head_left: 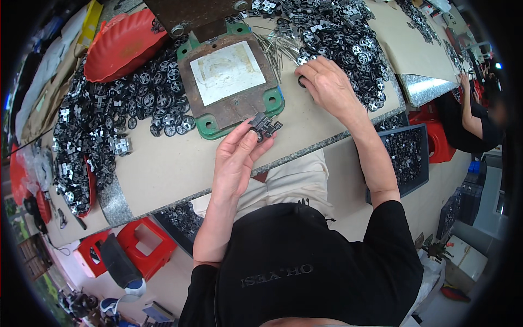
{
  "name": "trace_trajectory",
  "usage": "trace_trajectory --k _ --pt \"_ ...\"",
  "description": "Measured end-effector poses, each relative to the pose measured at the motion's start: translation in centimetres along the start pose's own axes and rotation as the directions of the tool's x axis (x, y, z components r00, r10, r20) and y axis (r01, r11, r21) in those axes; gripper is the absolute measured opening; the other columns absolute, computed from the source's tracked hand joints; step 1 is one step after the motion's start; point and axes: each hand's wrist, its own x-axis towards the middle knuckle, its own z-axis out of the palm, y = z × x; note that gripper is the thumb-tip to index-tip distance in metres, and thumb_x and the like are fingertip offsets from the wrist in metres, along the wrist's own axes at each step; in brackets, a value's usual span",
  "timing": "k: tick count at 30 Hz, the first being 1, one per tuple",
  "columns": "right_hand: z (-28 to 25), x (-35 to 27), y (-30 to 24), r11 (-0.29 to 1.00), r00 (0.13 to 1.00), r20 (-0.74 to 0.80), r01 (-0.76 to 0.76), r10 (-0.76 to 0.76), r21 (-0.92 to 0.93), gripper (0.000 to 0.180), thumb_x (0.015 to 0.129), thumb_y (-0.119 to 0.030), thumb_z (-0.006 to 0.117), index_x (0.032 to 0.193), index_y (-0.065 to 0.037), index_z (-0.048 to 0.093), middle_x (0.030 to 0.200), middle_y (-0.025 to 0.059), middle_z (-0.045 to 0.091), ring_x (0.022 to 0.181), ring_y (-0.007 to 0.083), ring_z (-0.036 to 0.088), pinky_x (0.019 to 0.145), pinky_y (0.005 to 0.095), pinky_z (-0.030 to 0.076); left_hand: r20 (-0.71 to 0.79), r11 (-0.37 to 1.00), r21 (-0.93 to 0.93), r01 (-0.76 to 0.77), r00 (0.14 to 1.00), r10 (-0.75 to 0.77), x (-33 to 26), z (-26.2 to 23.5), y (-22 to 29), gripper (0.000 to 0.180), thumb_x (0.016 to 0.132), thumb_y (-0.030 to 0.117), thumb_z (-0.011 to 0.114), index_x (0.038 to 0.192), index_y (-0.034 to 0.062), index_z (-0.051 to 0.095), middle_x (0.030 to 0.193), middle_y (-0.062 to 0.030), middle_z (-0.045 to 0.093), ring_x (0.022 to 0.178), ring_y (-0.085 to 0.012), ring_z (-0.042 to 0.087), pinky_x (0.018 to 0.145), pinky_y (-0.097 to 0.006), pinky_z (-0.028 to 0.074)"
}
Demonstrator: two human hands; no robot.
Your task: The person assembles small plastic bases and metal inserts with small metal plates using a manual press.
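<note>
The workbench (180,163) carries a rusty metal plate (229,82) with green corners and, on either side, heaps of small black wheels (158,98); a red tray (122,46) sits at the far left. The left hand (237,158) pinches a small dark metal bracket (265,126) between thumb and fingertips, just off the plate's near corner. It looks stiff, light and sharp-edged, so its flat sides seem the safest hold. The right hand (327,82) rests on the bench, fingers curled over one loose wheel (301,82) at the pile's edge; a rim pinch should suit it.
</note>
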Motion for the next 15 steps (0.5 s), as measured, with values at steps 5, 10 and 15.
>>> trace_trajectory --k 5,10,15 --pt "-0.4 -0.4 0.0 0.996 0.998 0.012 -0.065 0.065 0.054 0.02 0.071 -0.004 0.062 0.091 -0.003 0.061 0.089 0.0068 0.058 0.088 0.0234 0.052 0.079 0.0333 0.042 -0.013 1.0 -0.015 0.007 1.0 -0.007 0.1 -0.2 -0.1 0.03 0.089 0.005 0.048 0.119 -0.0016 0.047 0.108 -0.0152 0.057 0.097 -0.0278 0.059 0.085 -0.034 0.05" --pt "-1.3 -0.2 0.5 0.998 0.985 0.163 0.064 -0.061 -0.012 0.029 0.068 -0.004 0.064 0.097 -0.002 0.059 0.095 0.0077 0.056 0.091 0.0236 0.051 0.082 0.0339 0.04 -0.019 1.0 0.011 0.016 1.0 -0.016 0.1 0.1 -0.1 0.031 0.089 0.005 0.049 0.119 -0.0012 0.047 0.108 -0.0151 0.057 0.097 -0.0273 0.059 0.085 -0.034 0.05" --pt "-2.1 0.4 0.0 0.995 0.985 0.147 0.079 -0.087 0.056 0.034 0.068 -0.003 0.063 0.102 -0.002 0.057 0.094 0.0095 0.055 0.09 0.0236 0.051 0.082 0.0335 0.04 -0.021 1.0 0.022 0.012 1.0 -0.012 0.1 0.2 -0.1 0.03 0.089 0.006 0.049 0.118 -0.0008 0.048 0.108 -0.0149 0.058 0.097 -0.0269 0.059 0.085 -0.034 0.05"
